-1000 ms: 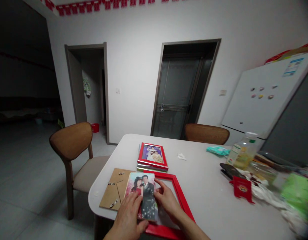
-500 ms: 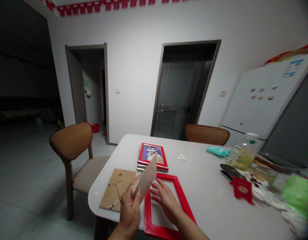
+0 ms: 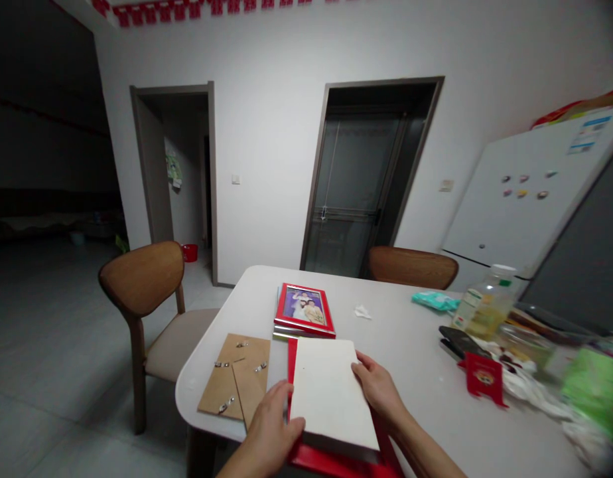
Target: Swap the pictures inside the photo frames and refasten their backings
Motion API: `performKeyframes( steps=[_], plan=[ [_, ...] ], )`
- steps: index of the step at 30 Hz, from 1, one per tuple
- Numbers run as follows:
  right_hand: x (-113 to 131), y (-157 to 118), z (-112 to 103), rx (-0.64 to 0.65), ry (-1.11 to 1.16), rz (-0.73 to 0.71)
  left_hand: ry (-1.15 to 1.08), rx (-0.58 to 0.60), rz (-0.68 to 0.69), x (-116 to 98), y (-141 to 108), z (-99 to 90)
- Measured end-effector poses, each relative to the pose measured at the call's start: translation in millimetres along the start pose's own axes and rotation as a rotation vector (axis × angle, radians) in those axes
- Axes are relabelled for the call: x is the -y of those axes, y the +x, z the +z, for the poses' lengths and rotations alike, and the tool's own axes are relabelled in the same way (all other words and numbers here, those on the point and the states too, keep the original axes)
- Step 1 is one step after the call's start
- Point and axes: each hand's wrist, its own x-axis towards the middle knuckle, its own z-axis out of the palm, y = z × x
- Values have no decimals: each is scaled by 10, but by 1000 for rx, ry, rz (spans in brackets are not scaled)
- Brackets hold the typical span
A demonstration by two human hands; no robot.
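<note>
A stack of white sheets or boards point(image 3: 331, 392) lies flat between my hands, over the red frame point(image 3: 319, 459), and covers most of it. My left hand point(image 3: 272, 425) grips the stack's left edge, with the thumb on top. On the right edge, my right hand point(image 3: 379, 388) holds it with bent fingers. Left of the frame lies a brown backing board point(image 3: 221, 382) with metal clips and a stand flap. Behind the stack, a red picture frame with a photo point(image 3: 305, 308) rests on other frames.
To the right are a bottle point(image 3: 485, 299), a teal packet point(image 3: 434, 301), a black object point(image 3: 460, 342), a red card point(image 3: 484, 377) and a green bag point(image 3: 595, 385). A crumpled tissue point(image 3: 362, 312) lies mid-table. Wooden chairs point(image 3: 142, 275) stand at the left and behind the table.
The stack, tilted up in my left hand before, is now level above the red frame. My right hand has moved right and taken hold of its right edge.
</note>
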Motion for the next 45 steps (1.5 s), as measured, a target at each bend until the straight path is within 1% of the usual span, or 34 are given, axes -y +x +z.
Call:
performKeyframes(
  steps=[2, 5, 8, 11, 14, 18, 22, 26, 30, 35, 38, 39, 41, 43, 45],
  plan=[
    [-79, 27, -71, -16, -109, -17, 117, 40, -4, 35, -36, 23],
    [-166, 84, -114, -44, -247, -46, 161, 65, 11, 39, -67, 31],
    [-207, 165, -95, -77, -337, -81, 174, 80, 23, 17, -67, 7],
    [-241, 241, -62, -126, -380, -116, 185, 100, 42, 23, -68, -3],
    [-284, 278, -49, -116, -433, -121, 204, 112, 46, 50, -77, 14],
    [-296, 245, -35, -89, -623, -187, 240, 146, 13, 22, -86, 22],
    [-229, 166, 5, -74, -827, -239, 281, 193, -30, -64, -100, 14],
    [-194, 103, 46, -44, -981, -267, 308, 191, -8, -95, -101, 35],
    [-237, 72, 52, -71, -1111, -286, 329, 178, 19, -86, -88, 58],
    [-313, 52, 35, -104, -1237, -358, 357, 161, 53, -57, -74, 79],
    [-324, 20, 67, -120, -1297, -400, 387, 156, 68, -30, -69, 106],
    [-322, 2, 88, -113, -1311, -423, 399, 156, 70, -22, -66, 116],
    [-312, -42, 139, -57, -1328, -483, 424, 164, 77, -10, -58, 134],
    [-293, -80, 188, 37, -1333, -530, 450, 181, 90, -10, -47, 141],
    [-259, -91, 221, 125, -1337, -528, 467, 200, 102, -21, -34, 136]
  ],
)
